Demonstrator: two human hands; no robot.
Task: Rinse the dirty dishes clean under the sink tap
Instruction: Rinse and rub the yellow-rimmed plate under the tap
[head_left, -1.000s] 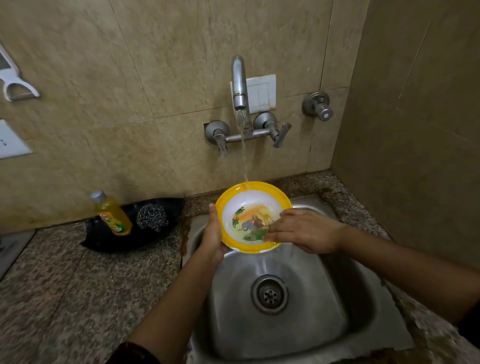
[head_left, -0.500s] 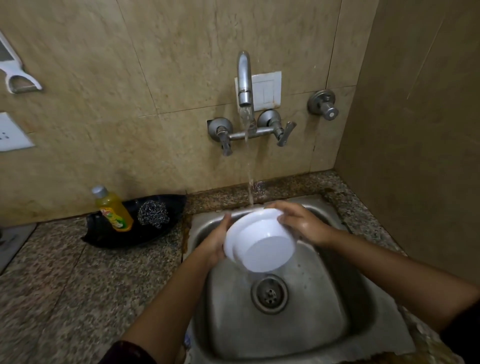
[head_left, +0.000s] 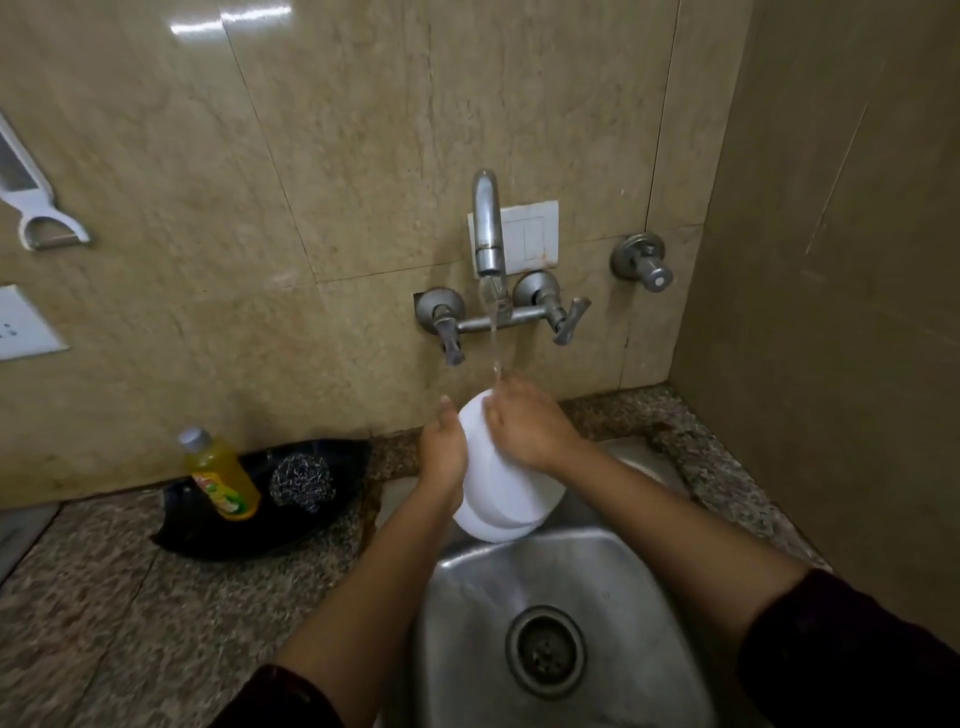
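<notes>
Left grip (head_left: 441, 457) clasped round side of white bowl (head_left: 501, 501), right grip (head_left: 524, 428) spread flat on its base

The bowl (head_left: 498, 493) showed only its white underside; its inside faced away. Fingers of the left hand (head_left: 441, 452) were hidden behind it. Whether the right hand (head_left: 524, 426) gripped or merely pressed it was unclear. The left edge cut off the peeler (head_left: 31, 197) and socket plate (head_left: 21, 325).

The sink (head_left: 597, 582) was brushed, dull-shining steel; the tap (head_left: 487, 228) matt grey metal. The bowl (head_left: 498, 493) looked smooth white plastic. The counter (head_left: 104, 623) was speckled granite, the wall tiles (head_left: 363, 130) glossy.
</notes>
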